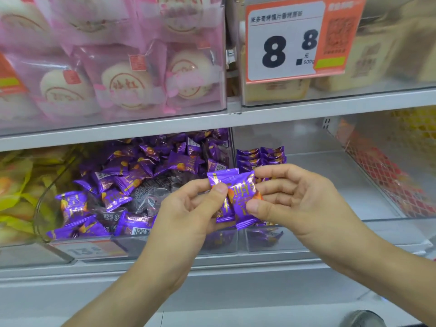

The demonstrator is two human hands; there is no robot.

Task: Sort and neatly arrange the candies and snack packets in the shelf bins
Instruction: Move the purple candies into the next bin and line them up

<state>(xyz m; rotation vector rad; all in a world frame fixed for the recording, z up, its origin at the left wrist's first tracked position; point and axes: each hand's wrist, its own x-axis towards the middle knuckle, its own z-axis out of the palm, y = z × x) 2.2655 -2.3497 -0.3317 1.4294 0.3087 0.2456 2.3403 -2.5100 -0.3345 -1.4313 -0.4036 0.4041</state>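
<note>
Small purple candy packets [240,197] are held between both hands at the middle of the view, in front of the lower shelf. My left hand [186,211] pinches the left packet with its thumb on top. My right hand [295,197] grips the right packet, thumb on its lower edge, fingers curled behind it. A clear bin [85,239] at the left holds a loose heap of purple packets [146,175]. The clear bin [354,190] to the right holds a neat row of purple packets [260,156] at its back left.
A bin of yellow packets [18,185] stands at far left, one with red-and-yellow packets [401,173] at far right. The upper shelf carries pink-wrapped cakes [118,67] and beige boxes [382,57] behind a price sign [285,41]. A shelf rail [212,263] runs below the bins.
</note>
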